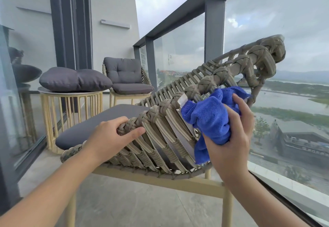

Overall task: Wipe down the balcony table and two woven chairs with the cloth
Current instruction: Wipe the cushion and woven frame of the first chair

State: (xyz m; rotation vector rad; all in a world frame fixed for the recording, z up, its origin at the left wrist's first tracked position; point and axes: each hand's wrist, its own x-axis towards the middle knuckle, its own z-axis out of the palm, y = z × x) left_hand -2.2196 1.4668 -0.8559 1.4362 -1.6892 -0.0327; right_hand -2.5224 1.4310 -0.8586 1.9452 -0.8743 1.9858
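Left hand's fingers (124, 126) partly behind the near chair's braided rim (204, 82); cloth-covered rim section (211, 114).

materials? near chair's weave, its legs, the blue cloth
Near chair: flat taupe straps, likely synthetic rope or wicker, matte; plaited along the rim, stripes visible on each band. Legs: smooth pale beige, probably painted metal, could be wood. Blue cloth: looks like microfibre; fuzzy looped pile, soft bunched folds in the right hand.

No legible text: a white tag (182, 100) on the near chair (170, 120) shows nothing readable.
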